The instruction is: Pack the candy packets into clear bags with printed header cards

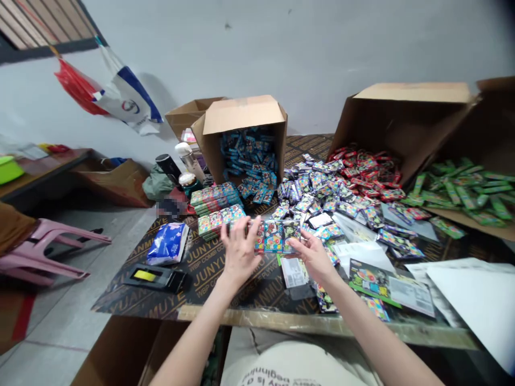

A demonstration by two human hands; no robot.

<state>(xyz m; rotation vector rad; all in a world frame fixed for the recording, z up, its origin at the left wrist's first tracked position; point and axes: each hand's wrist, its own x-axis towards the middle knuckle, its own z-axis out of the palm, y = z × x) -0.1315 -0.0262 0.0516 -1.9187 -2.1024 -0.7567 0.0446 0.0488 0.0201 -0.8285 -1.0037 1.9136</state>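
- The left hand point(240, 252) and right hand point(311, 256) are held apart above the worktop point(209, 281), with a strip of packets point(277, 236) upright between them.
- The left fingers point(248, 228) press on the strip's left end, and the right fingers point(296, 244) meet its right end, spread slightly; the exact grip is partly hidden.
- The strip is made of bright printed packets and sits just above the worktop's middle, close to the loose packets.
- Just beyond the left hand lie two bundled stacks of packets point(217, 206), side by side and nearly touching the strip's left end.
- A loose heap of silver packets point(317, 185) spreads beyond the right hand, running into a heap of red packets point(362, 171).
- Blue packets point(251, 155) fill an open cardboard box point(241, 115) and spill out across the worktop.
- Green packets point(458, 190) lie in a second cardboard box point(402, 104) at the far right.
- Printed cards point(372, 281) and white sheets point(475, 300) lie to the right of the right hand.
- A blue tissue pack point(168, 244) and a black-and-yellow case point(155, 277) lie to the left of the left hand.
- A pink plastic chair point(52, 254) stands on the floor to the left of the worktop.
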